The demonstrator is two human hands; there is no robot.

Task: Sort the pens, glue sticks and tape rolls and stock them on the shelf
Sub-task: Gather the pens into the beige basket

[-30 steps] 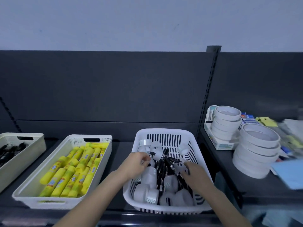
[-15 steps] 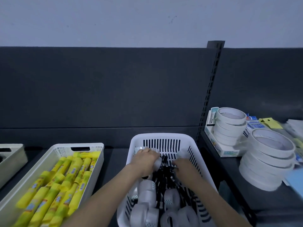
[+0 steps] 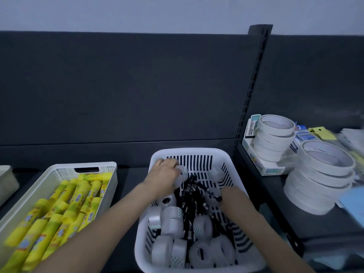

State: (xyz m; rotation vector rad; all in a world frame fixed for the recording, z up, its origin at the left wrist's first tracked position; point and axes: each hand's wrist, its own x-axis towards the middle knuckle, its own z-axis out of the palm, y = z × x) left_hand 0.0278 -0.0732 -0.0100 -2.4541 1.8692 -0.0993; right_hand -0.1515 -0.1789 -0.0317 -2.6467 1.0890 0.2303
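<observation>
White basket [image 3: 197,152] held clear tape rolls [image 3: 171,217] mixed with black pens [image 3: 189,196]. Left hand [image 3: 164,175] sat at far-left corner, fingers curled over one roll [image 3: 182,175]. Right hand [image 3: 229,196] lay mid-right, just beside pens running near-to-far; its grip couldn't be told. Right was nearer the pens.

The scene is dimly lit, with a cool blue cast throughout. The pale wall [image 3: 137,12] at the top is rendered brightest; the dark back panel [image 3: 118,85] is left nearly featureless. No hard shadows and no glare are observed. Motion blur is seen on the glue sticks [image 3: 59,209] at lower left and on the items at the far right edge [image 3: 352,201]. Wide-angle distortion is evident: the shelf upright [image 3: 252,95] is shown leaning. The tape rolls [image 3: 171,219] in the basket are rendered soft.
</observation>
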